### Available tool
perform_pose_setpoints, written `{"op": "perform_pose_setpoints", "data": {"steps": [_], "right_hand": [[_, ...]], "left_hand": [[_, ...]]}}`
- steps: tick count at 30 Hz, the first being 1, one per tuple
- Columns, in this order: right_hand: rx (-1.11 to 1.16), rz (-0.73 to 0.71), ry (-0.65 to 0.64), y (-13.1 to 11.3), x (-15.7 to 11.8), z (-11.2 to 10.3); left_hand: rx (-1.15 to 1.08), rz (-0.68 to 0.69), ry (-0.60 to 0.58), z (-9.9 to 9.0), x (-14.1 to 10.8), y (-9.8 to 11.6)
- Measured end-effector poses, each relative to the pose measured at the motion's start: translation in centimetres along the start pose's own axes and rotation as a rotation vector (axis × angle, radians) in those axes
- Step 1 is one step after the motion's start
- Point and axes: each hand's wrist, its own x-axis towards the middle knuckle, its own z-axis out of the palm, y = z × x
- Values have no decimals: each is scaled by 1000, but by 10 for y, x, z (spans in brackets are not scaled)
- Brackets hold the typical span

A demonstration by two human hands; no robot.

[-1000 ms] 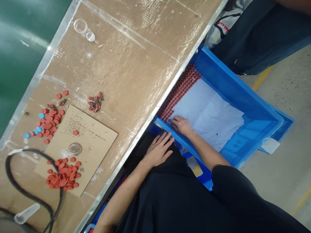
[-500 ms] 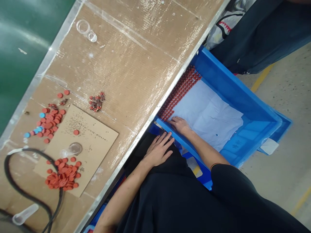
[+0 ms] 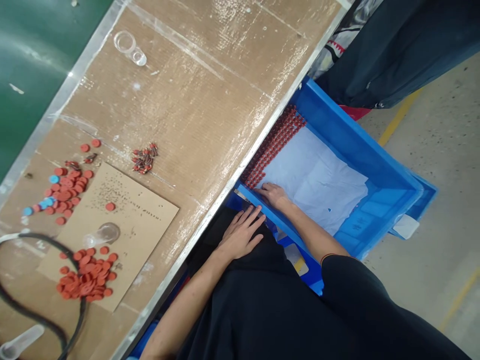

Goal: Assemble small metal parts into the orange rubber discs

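Observation:
My right hand (image 3: 274,196) lies palm down on a sheet of white paper (image 3: 315,182) inside a blue plastic bin (image 3: 360,135). Its fingertips are at the end of tight rows of small red-headed parts (image 3: 272,147), and I see nothing held in it. My left hand (image 3: 240,235) rests on dark clothing just outside the bin's near rim, fingers spread and empty. On the wooden table, a cardboard sheet (image 3: 112,235) carries a heap of red discs (image 3: 85,275). More red discs (image 3: 63,192) and several blue discs (image 3: 45,203) lie beside it.
A small pile of red-brown pins (image 3: 144,159) and a clear plastic ring (image 3: 129,47) lie on the table, with a black cable (image 3: 37,239) at its left. A metal strip (image 3: 210,212) edges the table. A standing person's dark clothing (image 3: 393,50) is at the upper right.
The whole view has shifted slightly left. My hands have stayed in nearly the same places, the right on the paper and the left on the clothing.

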Motion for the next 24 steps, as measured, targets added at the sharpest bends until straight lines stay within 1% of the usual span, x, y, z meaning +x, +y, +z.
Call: {"op": "perform_pose_setpoints", "data": {"steps": [2, 5, 7, 9, 11, 15, 20, 24], "right_hand": [[18, 31, 60, 3, -2, -5], [27, 138, 183, 13, 0, -16], [29, 203, 251, 22, 7, -25], [32, 231, 286, 30, 15, -34], [31, 221, 282, 36, 25, -41], [-17, 177, 214, 37, 41, -49], [-47, 155, 173, 35, 55, -47], [-61, 158, 161, 35, 56, -44]], "left_hand": [[-5, -1, 4, 0, 0, 0], [-11, 4, 3, 0, 0, 0], [-18, 10, 10, 0, 0, 0], [-28, 15, 26, 1, 0, -1], [-33, 18, 41, 2, 0, -2], [-34, 15, 54, 4, -1, -3], [-26, -1, 40, 5, -1, -2], [-17, 4, 42, 4, -1, -2]]}}
